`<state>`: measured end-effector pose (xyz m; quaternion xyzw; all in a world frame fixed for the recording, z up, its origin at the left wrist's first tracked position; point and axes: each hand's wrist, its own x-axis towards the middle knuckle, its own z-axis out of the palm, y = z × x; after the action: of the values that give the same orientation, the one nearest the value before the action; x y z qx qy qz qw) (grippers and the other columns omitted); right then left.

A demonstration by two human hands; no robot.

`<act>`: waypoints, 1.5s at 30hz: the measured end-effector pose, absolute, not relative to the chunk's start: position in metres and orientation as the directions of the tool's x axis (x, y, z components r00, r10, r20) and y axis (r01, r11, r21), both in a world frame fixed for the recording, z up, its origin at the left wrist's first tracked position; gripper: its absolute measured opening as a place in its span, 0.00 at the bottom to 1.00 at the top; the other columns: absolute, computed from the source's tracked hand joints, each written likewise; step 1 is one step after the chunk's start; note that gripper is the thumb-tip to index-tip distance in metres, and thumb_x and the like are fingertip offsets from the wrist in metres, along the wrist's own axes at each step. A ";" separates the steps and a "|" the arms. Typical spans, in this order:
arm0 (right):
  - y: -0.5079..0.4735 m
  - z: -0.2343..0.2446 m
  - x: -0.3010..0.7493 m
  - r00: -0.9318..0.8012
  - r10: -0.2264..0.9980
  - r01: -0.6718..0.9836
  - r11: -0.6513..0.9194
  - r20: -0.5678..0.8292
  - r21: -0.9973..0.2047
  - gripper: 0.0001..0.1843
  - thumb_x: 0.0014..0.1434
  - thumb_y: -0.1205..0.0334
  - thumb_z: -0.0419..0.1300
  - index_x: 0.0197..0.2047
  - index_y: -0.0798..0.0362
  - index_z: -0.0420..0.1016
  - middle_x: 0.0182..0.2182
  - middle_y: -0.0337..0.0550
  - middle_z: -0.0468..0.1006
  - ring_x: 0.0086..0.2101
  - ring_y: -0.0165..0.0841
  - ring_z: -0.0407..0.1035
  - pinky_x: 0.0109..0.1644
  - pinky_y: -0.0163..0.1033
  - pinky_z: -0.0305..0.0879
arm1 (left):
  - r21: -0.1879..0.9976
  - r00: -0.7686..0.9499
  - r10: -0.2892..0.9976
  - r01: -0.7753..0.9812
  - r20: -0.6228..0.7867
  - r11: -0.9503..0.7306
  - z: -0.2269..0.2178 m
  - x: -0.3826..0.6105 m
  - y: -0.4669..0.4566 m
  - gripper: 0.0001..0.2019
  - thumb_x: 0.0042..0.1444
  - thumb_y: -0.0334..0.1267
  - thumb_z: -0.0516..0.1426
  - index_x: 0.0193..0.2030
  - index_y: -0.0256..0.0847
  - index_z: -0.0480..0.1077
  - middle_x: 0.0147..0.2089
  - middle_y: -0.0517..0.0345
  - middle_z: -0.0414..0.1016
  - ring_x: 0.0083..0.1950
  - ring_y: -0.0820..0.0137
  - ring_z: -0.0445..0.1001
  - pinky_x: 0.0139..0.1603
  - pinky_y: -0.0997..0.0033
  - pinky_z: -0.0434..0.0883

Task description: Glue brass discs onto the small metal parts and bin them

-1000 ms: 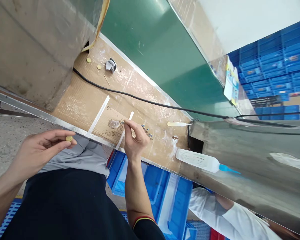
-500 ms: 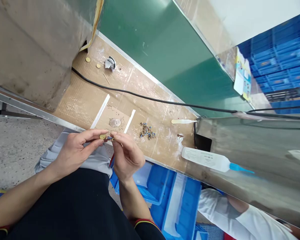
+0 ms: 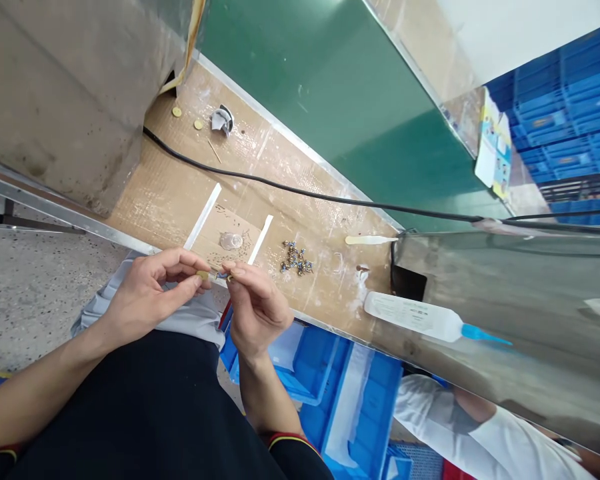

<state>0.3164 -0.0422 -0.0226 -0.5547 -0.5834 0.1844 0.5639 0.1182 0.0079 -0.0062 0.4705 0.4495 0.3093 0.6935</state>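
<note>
A: What is the left hand (image 3: 153, 290) doing?

B: It is pinching a little round yellow disc (image 3: 203, 275) between its thumb and fingers.

A: And the right hand (image 3: 256, 305)?

B: Its thumb and finger pinch a tiny part with blue on it (image 3: 223, 275). The part is right by the disc, but I can't tell if they touch.

A: Where are those two things?

B: Between the hands, by the near edge of the cardboard table top (image 3: 150, 217).

A: What is close by?

B: A small clear thing (image 3: 231, 241) sits between two white tape strips (image 3: 203, 217), with tiny dark bits around it. To the right is a pile of blue and gold bits (image 3: 296, 259).

A: What else?

B: A black cable (image 3: 300, 191) runs across the table. Two more yellow discs (image 3: 198, 125) lie behind it. A white bottle with a blue tip (image 3: 414, 317) lies off to the right.
</note>
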 end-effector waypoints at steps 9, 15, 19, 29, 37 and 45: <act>-0.043 -0.019 0.311 0.189 0.852 0.461 0.362 0.488 -0.810 0.22 0.74 0.73 0.71 0.62 0.37 0.90 0.50 0.40 0.95 0.48 0.40 0.92 0.54 0.48 0.92 | 0.959 0.409 0.869 0.073 -0.279 0.274 0.000 0.116 0.008 0.11 0.76 0.43 0.69 0.59 0.49 0.91 0.55 0.56 0.94 0.49 0.64 0.95 0.58 0.69 0.91; -0.045 -0.020 0.311 0.176 0.867 0.494 0.333 0.467 -0.803 0.20 0.75 0.72 0.71 0.61 0.38 0.90 0.49 0.40 0.95 0.47 0.41 0.92 0.54 0.49 0.93 | 0.955 0.394 0.871 0.077 -0.292 0.285 0.005 0.118 0.008 0.11 0.76 0.44 0.68 0.58 0.49 0.91 0.52 0.57 0.95 0.49 0.63 0.95 0.57 0.67 0.92; -0.045 -0.019 0.311 0.169 0.864 0.514 0.334 0.475 -0.790 0.21 0.74 0.73 0.71 0.60 0.38 0.90 0.49 0.41 0.95 0.48 0.40 0.92 0.53 0.48 0.94 | 0.962 0.398 0.877 0.073 -0.270 0.264 0.007 0.117 0.008 0.11 0.75 0.43 0.67 0.57 0.48 0.91 0.52 0.56 0.95 0.48 0.62 0.95 0.57 0.65 0.92; -0.046 -0.020 0.314 0.111 0.851 0.519 0.391 0.514 -0.760 0.28 0.72 0.77 0.72 0.65 0.37 0.89 0.52 0.41 0.95 0.49 0.40 0.93 0.53 0.47 0.94 | 0.965 0.414 0.872 0.089 -0.260 0.246 0.007 0.116 0.006 0.12 0.78 0.45 0.66 0.61 0.50 0.90 0.57 0.57 0.94 0.50 0.65 0.94 0.58 0.69 0.89; -0.045 -0.014 0.317 0.028 0.826 0.582 0.445 0.563 -0.681 0.28 0.73 0.76 0.71 0.68 0.37 0.88 0.53 0.43 0.95 0.48 0.40 0.93 0.52 0.47 0.95 | 0.970 0.444 0.863 0.133 -0.242 0.203 0.009 0.112 0.005 0.12 0.81 0.44 0.65 0.63 0.53 0.89 0.58 0.62 0.94 0.55 0.67 0.92 0.59 0.73 0.86; -0.049 -0.013 0.319 -0.056 0.795 0.643 0.491 0.604 -0.587 0.32 0.74 0.79 0.69 0.73 0.40 0.86 0.55 0.45 0.94 0.50 0.42 0.93 0.54 0.46 0.95 | 0.964 0.453 0.857 0.199 -0.248 0.173 0.017 0.113 0.006 0.14 0.81 0.39 0.62 0.64 0.52 0.88 0.60 0.63 0.93 0.59 0.68 0.91 0.52 0.76 0.84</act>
<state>0.3194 -0.0487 -0.0128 -0.4979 -0.7221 0.0798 0.4736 0.1129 0.0056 0.0173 0.5855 0.4509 0.2654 0.6192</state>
